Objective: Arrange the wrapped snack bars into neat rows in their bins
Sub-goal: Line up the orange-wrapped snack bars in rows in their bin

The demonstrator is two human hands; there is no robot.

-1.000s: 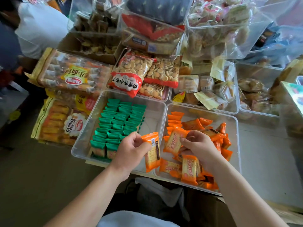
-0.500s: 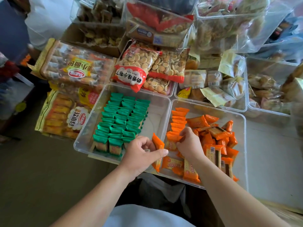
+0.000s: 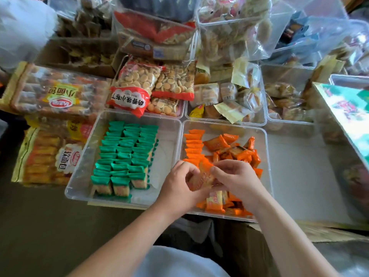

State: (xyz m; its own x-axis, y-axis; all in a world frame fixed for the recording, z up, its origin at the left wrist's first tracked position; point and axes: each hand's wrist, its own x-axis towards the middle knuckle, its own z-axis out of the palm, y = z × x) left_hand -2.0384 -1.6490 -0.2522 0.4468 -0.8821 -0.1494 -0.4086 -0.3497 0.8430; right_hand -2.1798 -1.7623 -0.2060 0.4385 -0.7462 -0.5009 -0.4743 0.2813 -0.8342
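Two clear plastic bins stand side by side. The left bin [image 3: 169, 136] holds green-wrapped bars [image 3: 127, 152] set in neat rows. In the right bin [image 3: 268, 156], orange-wrapped bars form one row [image 3: 193, 144] along its left wall, and the others lie in a loose heap [image 3: 235, 150]. My left hand [image 3: 179, 186] and my right hand [image 3: 237, 180] meet over the near left part of the orange bin. Both pinch one orange bar [image 3: 201, 177] between them, the left at its left side, the right at its right side.
Large bags of small breads [image 3: 58, 96] lie left of the bins. Bags of round biscuits [image 3: 139, 86] and more clear bins of wrapped snacks [image 3: 225, 96] crowd the back. A bare grey surface [image 3: 299, 176] lies to the right, beside a box [image 3: 351, 112].
My left hand has moved right, from the rim between the bins to over the orange bin. My right hand has come back from the row, and both now hold one orange bar.
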